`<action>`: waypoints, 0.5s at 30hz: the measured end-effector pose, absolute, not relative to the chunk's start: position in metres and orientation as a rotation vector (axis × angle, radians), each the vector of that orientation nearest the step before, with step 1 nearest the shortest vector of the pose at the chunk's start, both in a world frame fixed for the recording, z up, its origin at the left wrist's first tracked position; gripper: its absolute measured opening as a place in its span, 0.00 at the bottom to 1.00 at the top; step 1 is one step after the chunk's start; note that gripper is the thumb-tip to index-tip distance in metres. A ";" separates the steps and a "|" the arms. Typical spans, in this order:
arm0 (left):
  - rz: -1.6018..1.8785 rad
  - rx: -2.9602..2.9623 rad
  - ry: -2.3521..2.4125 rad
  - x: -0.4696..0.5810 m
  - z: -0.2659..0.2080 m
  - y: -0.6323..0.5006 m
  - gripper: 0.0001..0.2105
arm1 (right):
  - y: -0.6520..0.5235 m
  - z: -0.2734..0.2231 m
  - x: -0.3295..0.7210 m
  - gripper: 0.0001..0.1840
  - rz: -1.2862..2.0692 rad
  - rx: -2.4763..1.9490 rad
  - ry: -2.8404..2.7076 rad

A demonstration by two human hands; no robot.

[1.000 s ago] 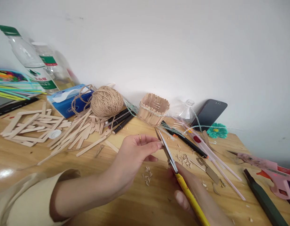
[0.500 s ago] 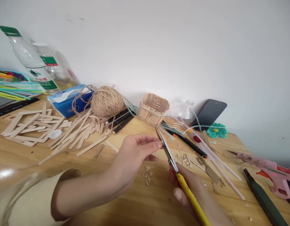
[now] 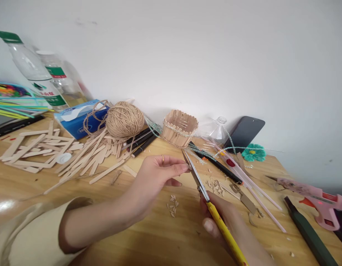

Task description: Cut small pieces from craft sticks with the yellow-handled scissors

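My left hand [image 3: 156, 176] is closed in a pinch, thumb against fingers, right beside the scissors' blades. Whatever sits between the fingertips is too small to make out. My right hand [image 3: 222, 214] grips a pair of scissors [image 3: 219, 221] with yellow handles, the blades slanting up and left, slightly parted. Beneath my hands lie small pale wood chips [image 3: 173, 206] on the wooden table [image 3: 148, 240]. Another heap of wood slivers [image 3: 215, 187] is just right of the blades. Beyond the blade tips stands a small basket of wooden sticks [image 3: 179, 129], wrapped with a beaded band.
Craft sticks [image 3: 37, 149] spread on the left, near a twine ball [image 3: 125, 120], a blue tissue pack [image 3: 83, 120] and plastic bottles [image 3: 34, 70]. On the right are a phone [image 3: 245, 133], a teal flower [image 3: 253, 152], a pink glue gun [image 3: 312, 195] and a dark green tool [image 3: 306, 229].
The whole view has shifted slightly, so everything appears a little further left. Both hands and the scissors keep nearly the same pose.
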State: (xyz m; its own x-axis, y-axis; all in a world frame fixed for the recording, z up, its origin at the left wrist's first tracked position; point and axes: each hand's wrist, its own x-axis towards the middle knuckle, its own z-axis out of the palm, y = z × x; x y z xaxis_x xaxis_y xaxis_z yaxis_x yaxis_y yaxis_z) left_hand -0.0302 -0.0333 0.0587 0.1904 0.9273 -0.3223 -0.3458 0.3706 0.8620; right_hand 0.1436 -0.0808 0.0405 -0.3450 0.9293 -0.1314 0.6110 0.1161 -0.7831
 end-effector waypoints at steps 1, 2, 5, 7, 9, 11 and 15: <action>1.013 0.743 0.997 -0.030 0.059 -0.033 0.03 | -0.081 0.041 0.144 0.30 1.104 -1.491 -2.005; 1.011 0.759 1.005 -0.030 0.059 -0.032 0.03 | -0.081 0.041 0.144 0.31 1.108 -1.490 -2.003; 1.005 0.810 1.028 -0.031 0.059 -0.031 0.02 | -0.081 0.041 0.144 0.31 1.114 -1.507 -2.007; 0.996 0.835 1.039 -0.031 0.059 -0.030 0.01 | -0.081 0.042 0.144 0.31 1.124 -1.506 -2.006; 0.994 0.851 1.050 -0.032 0.059 -0.030 0.01 | -0.081 0.040 0.144 0.31 1.129 -1.475 -1.994; 1.004 0.866 1.048 -0.032 0.059 -0.030 0.01 | -0.080 0.038 0.145 0.32 1.107 -1.415 -1.979; 1.027 0.865 1.023 -0.031 0.058 -0.031 0.02 | -0.079 0.029 0.149 0.32 1.105 -1.313 -1.986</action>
